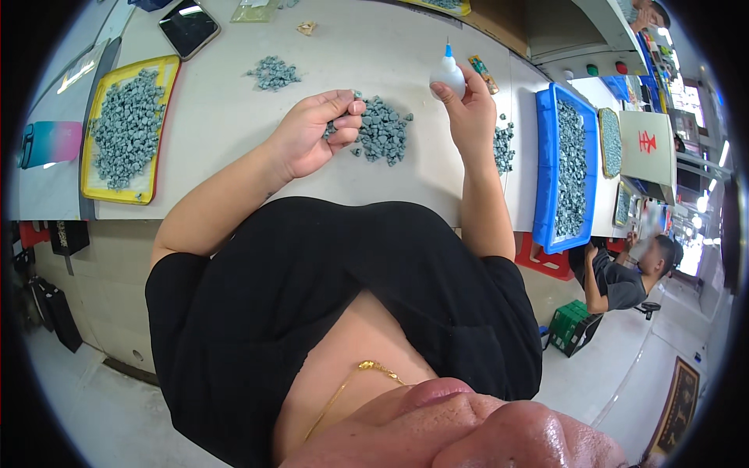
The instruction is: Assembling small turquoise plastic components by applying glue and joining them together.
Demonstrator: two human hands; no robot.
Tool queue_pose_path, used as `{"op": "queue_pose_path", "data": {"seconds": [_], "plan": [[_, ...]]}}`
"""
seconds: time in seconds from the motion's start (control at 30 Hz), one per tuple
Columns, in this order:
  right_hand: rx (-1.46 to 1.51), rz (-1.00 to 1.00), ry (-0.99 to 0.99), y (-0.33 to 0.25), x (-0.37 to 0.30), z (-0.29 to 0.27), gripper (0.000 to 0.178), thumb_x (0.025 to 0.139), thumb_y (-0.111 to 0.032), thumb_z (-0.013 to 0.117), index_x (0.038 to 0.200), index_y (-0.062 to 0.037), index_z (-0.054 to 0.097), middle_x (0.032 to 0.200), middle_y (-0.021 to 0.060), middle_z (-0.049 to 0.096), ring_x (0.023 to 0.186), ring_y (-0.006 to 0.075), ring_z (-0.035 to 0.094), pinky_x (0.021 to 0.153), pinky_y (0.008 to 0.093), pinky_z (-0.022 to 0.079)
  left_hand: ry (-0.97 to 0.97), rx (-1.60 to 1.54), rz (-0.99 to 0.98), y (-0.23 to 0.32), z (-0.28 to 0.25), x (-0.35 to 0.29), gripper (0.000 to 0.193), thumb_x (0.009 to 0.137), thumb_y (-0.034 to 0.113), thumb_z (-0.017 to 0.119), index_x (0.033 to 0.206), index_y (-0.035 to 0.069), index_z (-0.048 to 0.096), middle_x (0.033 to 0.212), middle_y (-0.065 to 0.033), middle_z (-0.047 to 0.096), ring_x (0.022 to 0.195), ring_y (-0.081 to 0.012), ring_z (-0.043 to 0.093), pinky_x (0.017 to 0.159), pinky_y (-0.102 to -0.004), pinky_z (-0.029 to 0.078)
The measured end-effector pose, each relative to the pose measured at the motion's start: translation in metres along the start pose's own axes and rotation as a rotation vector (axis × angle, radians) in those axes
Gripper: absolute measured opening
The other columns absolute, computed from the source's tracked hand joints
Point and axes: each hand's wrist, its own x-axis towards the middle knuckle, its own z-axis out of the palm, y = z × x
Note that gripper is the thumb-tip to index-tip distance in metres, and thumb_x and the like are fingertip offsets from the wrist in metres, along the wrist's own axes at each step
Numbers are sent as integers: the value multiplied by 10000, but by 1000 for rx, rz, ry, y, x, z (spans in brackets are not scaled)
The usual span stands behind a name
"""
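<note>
My left hand (312, 136) is closed, pinching a small grey-green piece (357, 94) between thumb and forefinger. More such pieces show under its curled fingers. In my right hand (474, 125) is a white squeeze bottle (447, 76), held upright with its blue-based needle tip pointing away from me. A heap of small grey-green pieces (384, 134) lies on the white table between my hands. A smaller heap (275, 73) sits farther off to the left, and a few loose pieces (504, 147) lie just right of my right wrist.
At the left are a yellow tray (87, 173) of pieces, a phone (189, 28) and a blue-pink tumbler (53, 144). A blue crate (544, 175) of pieces stands right. Beyond the bottle lies a small colourful tube-like item (484, 76). Another person (624, 277) sits at the far right.
</note>
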Motion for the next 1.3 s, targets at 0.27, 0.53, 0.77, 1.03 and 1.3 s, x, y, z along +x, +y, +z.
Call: {"op": "queue_pose_path", "data": {"seconds": [0.27, 0.53, 0.77, 1.03, 1.3], "plan": [[143, 80, 12, -3, -2, -7, 411, 792, -178, 742, 1111, 14, 568, 950, 89, 645, 844, 125, 591, 734, 261, 482, 31, 38, 1, -1, 2, 0, 112, 962, 129, 476, 948, 18, 482, 883, -36, 493, 650, -72, 357, 511, -189, 299], [-351, -350, 3, -30, -16, -4, 360, 709, -139, 773, 1026, -66, 619, 961, 92, 634, 834, 249, 613, 720, 314, 500, 19, 53, -18, 0, 8, -1, 143, 976, 159, 453, 900, 37, 465, 847, -19, 465, 644, -72, 341, 507, -189, 294], [-413, -410, 23, -41, -26, -1, 365, 690, -124, 773, 1022, -73, 627, 957, 93, 635, 859, 258, 608, 716, 347, 488, 2, 55, -30, 1, 9, -3, 188, 994, 201, 416, 873, 63, 452, 789, 9, 432, 620, -62, 313, 490, -182, 270], [-561, -565, 52, -36, -27, -5, 367, 675, -137, 768, 1024, -135, 656, 909, 15, 631, 809, 179, 579, 772, 315, 390, 64, 90, -43, 2, 19, -7, 200, 985, 223, 423, 855, 73, 446, 729, 30, 415, 601, -54, 316, 460, -183, 250], [-673, -633, 73, -40, -28, -5, 353, 641, -111, 769, 980, -154, 682, 875, -31, 632, 774, 133, 570, 762, 309, 370, 50, 63, -51, 1, 14, -6, 194, 962, 209, 451, 827, 74, 421, 711, 8, 416, 578, -70, 328, 463, -212, 248]]}}
